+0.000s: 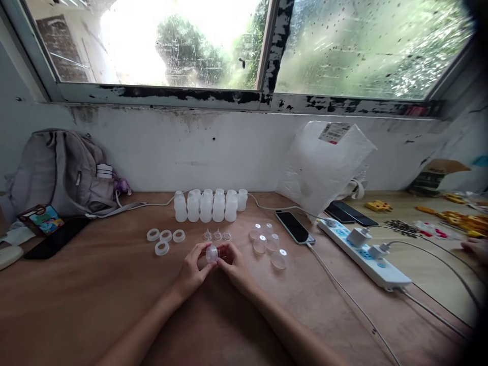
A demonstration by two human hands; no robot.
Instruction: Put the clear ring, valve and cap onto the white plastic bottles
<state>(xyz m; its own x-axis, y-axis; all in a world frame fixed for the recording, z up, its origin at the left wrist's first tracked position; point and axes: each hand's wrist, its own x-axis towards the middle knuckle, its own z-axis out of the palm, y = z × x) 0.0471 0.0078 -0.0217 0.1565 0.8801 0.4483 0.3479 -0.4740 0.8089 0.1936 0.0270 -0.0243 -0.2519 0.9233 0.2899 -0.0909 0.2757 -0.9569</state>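
A small clear round plastic piece (211, 253) is held upright between my two hands, above the brown table. My left hand (193, 268) pinches its left side with thumb and finger. On its right side are the closed fingers of my right hand (232, 262). Just beyond my hands stand three clear nipples (217, 234) in a row. White rings (162, 248) lie to the left. Clear round caps (278, 261) are grouped on the right. Several frosted bottles (206, 207) stand together farther back.
A phone (295, 227) with a cable and a white power strip (364, 254) lie to the right. A plastic bag (324, 162) leans on the wall. A grey backpack (63, 173) sits at the left. Another person's hand (476, 247) shows at the right edge, near yellow parts.
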